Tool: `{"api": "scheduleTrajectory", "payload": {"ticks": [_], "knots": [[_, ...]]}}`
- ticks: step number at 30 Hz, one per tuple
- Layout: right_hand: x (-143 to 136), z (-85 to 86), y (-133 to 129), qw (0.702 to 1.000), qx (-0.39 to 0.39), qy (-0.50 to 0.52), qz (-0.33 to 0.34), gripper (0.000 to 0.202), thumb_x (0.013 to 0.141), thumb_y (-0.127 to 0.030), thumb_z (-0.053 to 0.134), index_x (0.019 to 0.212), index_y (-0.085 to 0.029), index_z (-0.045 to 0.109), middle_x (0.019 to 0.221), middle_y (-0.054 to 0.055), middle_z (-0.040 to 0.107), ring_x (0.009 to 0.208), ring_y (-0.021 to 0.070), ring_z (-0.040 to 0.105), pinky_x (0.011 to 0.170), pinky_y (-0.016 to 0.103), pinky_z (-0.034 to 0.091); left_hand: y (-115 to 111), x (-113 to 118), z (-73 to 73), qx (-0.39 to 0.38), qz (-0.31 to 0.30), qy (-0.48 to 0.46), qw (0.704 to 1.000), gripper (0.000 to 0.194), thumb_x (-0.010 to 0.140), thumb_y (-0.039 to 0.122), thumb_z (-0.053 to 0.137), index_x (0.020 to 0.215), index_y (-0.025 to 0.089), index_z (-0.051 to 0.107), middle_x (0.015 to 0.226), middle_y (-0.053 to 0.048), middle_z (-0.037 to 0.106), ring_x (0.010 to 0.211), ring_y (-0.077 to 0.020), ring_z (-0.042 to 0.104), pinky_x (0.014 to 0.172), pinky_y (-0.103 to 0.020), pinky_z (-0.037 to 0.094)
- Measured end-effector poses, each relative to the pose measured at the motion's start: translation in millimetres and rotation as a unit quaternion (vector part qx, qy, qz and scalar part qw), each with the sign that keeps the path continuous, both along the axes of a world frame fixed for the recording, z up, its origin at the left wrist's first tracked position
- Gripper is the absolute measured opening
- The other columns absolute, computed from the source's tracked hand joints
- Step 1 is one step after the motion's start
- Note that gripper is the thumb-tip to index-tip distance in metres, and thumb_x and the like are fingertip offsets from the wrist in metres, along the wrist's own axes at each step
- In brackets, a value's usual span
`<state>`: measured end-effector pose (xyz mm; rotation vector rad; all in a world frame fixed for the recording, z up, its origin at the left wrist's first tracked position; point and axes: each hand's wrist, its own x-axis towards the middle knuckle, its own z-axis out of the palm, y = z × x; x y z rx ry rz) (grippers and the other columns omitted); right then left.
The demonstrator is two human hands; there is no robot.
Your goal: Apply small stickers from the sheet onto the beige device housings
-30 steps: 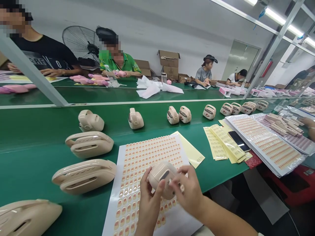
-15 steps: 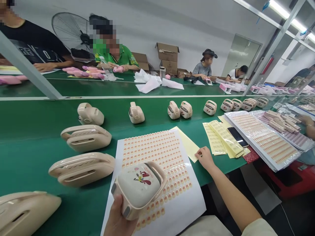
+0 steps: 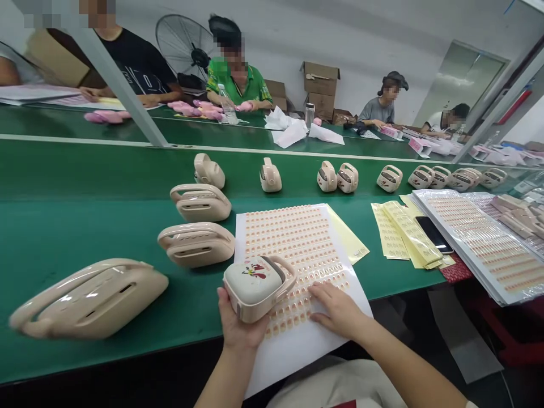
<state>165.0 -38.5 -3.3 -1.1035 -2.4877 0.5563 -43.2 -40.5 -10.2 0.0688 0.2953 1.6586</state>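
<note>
**Beige speaker in my left hand, right hand flat on the sticker sheet**

At the far left of the frame a beige handled case [image 3: 91, 297] lay on its side on the green conveyor belt [image 3: 76, 192], blurred by its closeness to the camera. Two more cases [image 3: 196, 243] [image 3: 201, 202] lay just right of it, toward the middle, each apart from the next.

My left hand [image 3: 238, 328] was closed around the lower body of a small beige speaker [image 3: 255, 286], thumb on the near corner, holding it low in the frame above the sheet's left edge. I judged it a light, rigid plastic shell with a smooth, somewhat slippery finish; the printed cartoon face was the part to keep fingers off, so the sides or the loop handle looked like the safest places to grip.

My right hand [image 3: 338, 309] lay open, fingers spread on the sticker sheet [image 3: 297, 243], gripping nothing. The sheet seemed thin and floppy, its lower end hanging past the near table edge, so I reckoned it could slide.

Further right sat yellow backing strips [image 3: 397, 238], a phone [image 3: 433, 233] and stacked sticker sheets [image 3: 476, 243]. Finished speakers [image 3: 338, 177] stood in a row up the belt. Bare belt between the cases and that row gave open room; the near edge was close.
</note>
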Motion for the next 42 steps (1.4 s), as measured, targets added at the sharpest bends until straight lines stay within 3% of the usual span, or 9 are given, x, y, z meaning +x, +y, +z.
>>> {"api": "scheduleTrajectory", "payload": {"ticks": [4,8,12,16,18,20,28,34,42], "knots": [[7.8,-10.9,9.1,0.998,0.056,0.006,0.006,0.030,0.075,-0.021,0.067,0.104,-0.021,0.060,0.115,0.011,0.062,0.114,0.0268,0.054,0.098,0.047,0.041,5.0,9.4,-2.9,-0.013,-0.022,-0.013,1.000,0.043,0.089,0.048,0.035,0.131,0.039,0.040,0.109,-0.001,0.069,0.093,-0.0217,0.065,0.080,-0.040,0.053],[0.0,-23.2,-2.0,0.993,0.096,0.042,-0.052,0.011,0.078,-0.013,0.061,0.083,-0.023,0.063,0.100,0.006,0.066,0.102,0.0243,0.059,0.100,0.055,0.034,5.4,11.0,-4.8,0.016,0.029,0.015,0.999,0.048,0.086,0.050,0.041,0.132,0.036,0.038,0.110,-0.002,0.068,0.094,-0.0235,0.065,0.075,-0.041,0.055],[-6.6,-6.0,-5.5,0.978,-0.031,0.165,-0.121,0.007,0.072,-0.018,0.067,0.069,-0.023,0.063,0.090,0.004,0.062,0.090,0.0217,0.060,0.091,0.050,0.043,1.0,16.1,-1.0,0.000,0.027,0.021,0.999,0.055,0.080,0.053,0.051,0.131,0.036,0.041,0.110,-0.001,0.068,0.097,-0.0263,0.064,0.074,-0.044,0.055],[-21.2,23.5,3.0,0.864,-0.190,0.418,-0.206,0.014,0.070,-0.033,0.069,0.064,-0.022,0.062,0.098,0.007,0.060,0.101,0.0240,0.059,0.085,0.043,0.049,-7.2,31.5,8.7,0.027,-0.020,-0.024,0.999,0.054,0.075,0.054,0.057,0.125,0.036,0.048,0.114,-0.002,0.066,0.105,-0.0256,0.060,0.086,-0.043,0.050],[-34.5,32.6,6.1,0.811,-0.206,0.500,-0.222,0.019,0.069,-0.037,0.069,0.063,-0.021,0.061,0.106,0.008,0.060,0.107,0.0253,0.056,0.088,0.043,0.048,-10.9,39.9,12.5,0.063,-0.047,-0.046,0.996,0.051,0.075,0.054,0.056,0.122,0.034,0.052,0.115,-0.002,0.065,0.108,-0.0245,0.058,0.090,-0.040,0.048],[-48.3,37.3,6.7,0.788,-0.206,0.533,-0.230,0.021,0.068,-0.038,0.070,0.061,-0.021,0.060,0.112,0.008,0.059,0.112,0.0258,0.054,0.092,0.044,0.046,-13.4,46.0,14.6,0.090,-0.068,-0.067,0.991,0.046,0.077,0.055,0.054,0.119,0.034,0.055,0.116,-0.002,0.065,0.110,-0.0228,0.057,0.091,-0.036,0.047],[-68.8,38.2,-0.8,0.760,-0.218,0.550,-0.269,0.018,0.062,-0.030,0.074,0.058,-0.022,0.058,0.124,0.009,0.052,0.123,0.0282,0.043,0.102,0.048,0.036,-15.0,51.8,13.6,0.105,-0.083,-0.091,0.987,0.040,0.078,0.049,0.055,0.113,0.030,0.061,0.110,-0.002,0.068,0.101,-0.0199,0.062,0.087,-0.029,0.049],[-72.3,32.7,-2.8,0.778,-0.184,0.532,-0.279,0.017,0.070,-0.028,0.067,0.059,-0.022,0.055,0.126,0.009,0.052,0.123,0.0260,0.044,0.097,0.046,0.042,-16.3,54.0,14.1,0.101,-0.066,-0.091,0.989,0.045,0.080,0.049,0.051,0.122,0.033,0.052,0.113,-0.001,0.067,0.104,-0.0212,0.060,0.088,-0.032,0.049],[-77.3,27.9,-5.8,0.773,-0.163,0.544,-0.283,0.016,0.074,-0.029,0.063,0.063,-0.022,0.053,0.128,0.009,0.049,0.124,0.0249,0.043,0.100,0.046,0.039,-17.3,55.3,16.2,0.081,-0.059,-0.072,0.992,0.043,0.078,0.049,0.055,0.119,0.037,0.054,0.110,0.002,0.068,0.102,-0.0192,0.061,0.087,-0.029,0.049]]}}
